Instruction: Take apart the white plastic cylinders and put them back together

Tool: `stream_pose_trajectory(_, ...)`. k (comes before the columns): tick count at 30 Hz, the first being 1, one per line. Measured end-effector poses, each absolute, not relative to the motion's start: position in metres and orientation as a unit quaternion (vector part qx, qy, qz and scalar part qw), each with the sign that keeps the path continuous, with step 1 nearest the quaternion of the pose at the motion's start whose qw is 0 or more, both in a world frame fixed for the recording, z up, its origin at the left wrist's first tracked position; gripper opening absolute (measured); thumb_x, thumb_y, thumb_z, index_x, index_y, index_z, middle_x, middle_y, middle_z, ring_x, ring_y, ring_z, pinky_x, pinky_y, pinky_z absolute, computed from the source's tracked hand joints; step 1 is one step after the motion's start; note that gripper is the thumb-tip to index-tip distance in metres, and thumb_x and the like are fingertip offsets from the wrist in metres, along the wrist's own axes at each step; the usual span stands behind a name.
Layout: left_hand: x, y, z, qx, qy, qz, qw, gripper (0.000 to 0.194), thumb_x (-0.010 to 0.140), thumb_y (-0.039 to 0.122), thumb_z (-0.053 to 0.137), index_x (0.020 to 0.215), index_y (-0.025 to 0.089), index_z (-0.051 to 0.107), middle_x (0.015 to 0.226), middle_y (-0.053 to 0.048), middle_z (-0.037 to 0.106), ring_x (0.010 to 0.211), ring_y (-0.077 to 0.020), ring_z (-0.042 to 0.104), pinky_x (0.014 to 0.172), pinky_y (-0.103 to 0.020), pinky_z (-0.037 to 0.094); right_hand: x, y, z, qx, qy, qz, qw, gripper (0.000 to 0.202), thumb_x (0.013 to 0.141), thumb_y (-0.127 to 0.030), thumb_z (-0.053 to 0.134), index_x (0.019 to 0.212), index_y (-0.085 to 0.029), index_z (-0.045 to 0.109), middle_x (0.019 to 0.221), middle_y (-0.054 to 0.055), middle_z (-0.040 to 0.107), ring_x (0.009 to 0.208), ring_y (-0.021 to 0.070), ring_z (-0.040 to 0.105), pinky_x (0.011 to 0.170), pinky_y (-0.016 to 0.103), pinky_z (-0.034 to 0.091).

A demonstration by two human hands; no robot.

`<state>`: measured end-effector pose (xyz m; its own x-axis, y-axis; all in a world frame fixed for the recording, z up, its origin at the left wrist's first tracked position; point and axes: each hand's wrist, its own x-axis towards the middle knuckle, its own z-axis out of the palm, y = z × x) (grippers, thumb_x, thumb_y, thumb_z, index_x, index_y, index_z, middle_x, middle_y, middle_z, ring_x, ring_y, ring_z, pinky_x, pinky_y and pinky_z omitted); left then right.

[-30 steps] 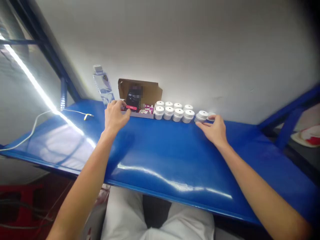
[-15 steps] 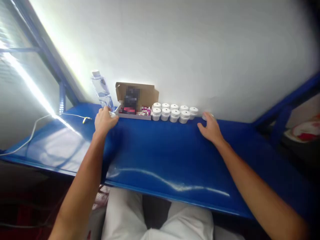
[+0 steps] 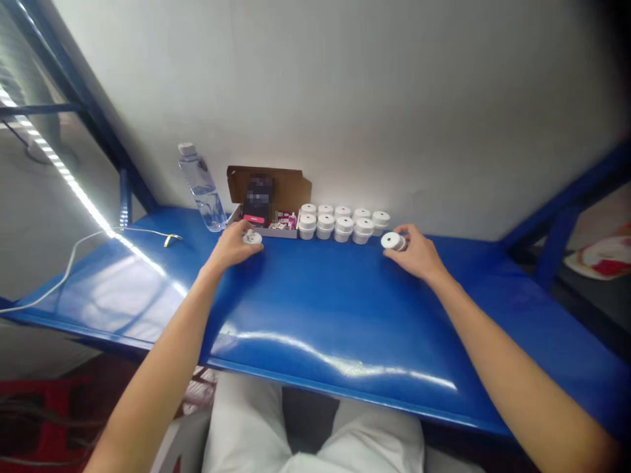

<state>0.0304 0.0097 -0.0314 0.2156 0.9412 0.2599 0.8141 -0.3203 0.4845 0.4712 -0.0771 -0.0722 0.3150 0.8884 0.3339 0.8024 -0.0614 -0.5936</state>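
Between the thumb and fingers of my left hand (image 3: 231,247) is a small round white piece (image 3: 253,237) with dark marks on its face; its exact kind does not show. It is just in front of the open cardboard box (image 3: 280,231). My right hand (image 3: 417,253) grips a white round container (image 3: 393,242), tilted so that its lid with a dark centre spot faces me. To its left, two rows of similar white lidded containers (image 3: 344,228) stand upright beside the box.
A clear bottle (image 3: 202,187) with a white cap leans at the back left. A white cable (image 3: 69,259) with a yellow tag crosses the left of the blue table (image 3: 315,302). Blue frame bars (image 3: 552,243) rise at both sides, and a pale wall closes the back.
My left hand has moved right, away from the bottle, bringing the white piece along. My right hand has closed on the white container and tilted it, shifting it slightly left.
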Motion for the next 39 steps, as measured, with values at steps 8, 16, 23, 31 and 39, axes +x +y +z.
stream_pose_trajectory(8,0.11,-0.048,-0.045,0.829,0.31,0.279,0.374,0.062,0.072,0.038,0.082,0.126,0.019,0.059,0.121,-0.011,0.069,0.107,-0.0247,0.066,0.084,-0.032,0.054,0.358,-0.109,-0.056,-0.477,-0.706,0.182,0.49,0.042,0.086,-0.047,0.073,0.12,-0.025,0.062,0.12,0.007,0.073,0.108,0.0258,0.071,0.095,0.042,0.058)
stream_pose_trajectory(16,0.126,-0.064,-0.049,0.806,0.279,0.278,0.442,0.061,0.072,0.031,0.084,0.123,0.02,0.053,0.105,-0.006,0.073,0.093,-0.0193,0.066,0.084,-0.032,0.05,0.341,-0.124,-0.056,-0.459,-0.771,0.183,0.401,0.04,0.085,-0.031,0.072,0.124,-0.026,0.064,0.12,0.005,0.072,0.105,0.025,0.07,0.095,0.041,0.057)
stream_pose_trajectory(23,0.119,-0.06,-0.037,0.712,0.279,0.316,0.562,0.054,0.066,0.035,0.091,0.104,0.016,0.057,0.094,-0.004,0.071,0.083,-0.0167,0.069,0.08,-0.03,0.051,0.347,-0.124,-0.058,-0.435,-0.755,0.185,0.454,0.037,0.076,-0.024,0.076,0.11,-0.026,0.062,0.109,0.004,0.073,0.097,0.0243,0.072,0.089,0.039,0.059)
stream_pose_trajectory(31,0.119,-0.062,-0.038,0.697,0.252,0.279,0.61,0.051,0.075,0.046,0.085,0.106,0.014,0.061,0.092,-0.007,0.072,0.081,-0.0163,0.069,0.078,-0.029,0.052,0.338,-0.13,-0.066,-0.485,-0.693,0.289,0.448,0.03,0.087,-0.047,0.072,0.105,-0.024,0.066,0.09,0.004,0.077,0.077,0.0236,0.074,0.072,0.037,0.063)
stream_pose_trajectory(39,0.116,-0.062,-0.034,0.676,0.294,0.245,0.63,0.052,0.078,0.055,0.08,0.104,0.014,0.061,0.078,-0.005,0.071,0.068,-0.0151,0.068,0.064,-0.025,0.049,0.336,-0.134,-0.055,-0.401,-0.781,0.089,0.47,0.028,0.088,-0.032,0.075,0.115,-0.027,0.069,0.121,0.008,0.074,0.113,0.0277,0.071,0.104,0.046,0.056)
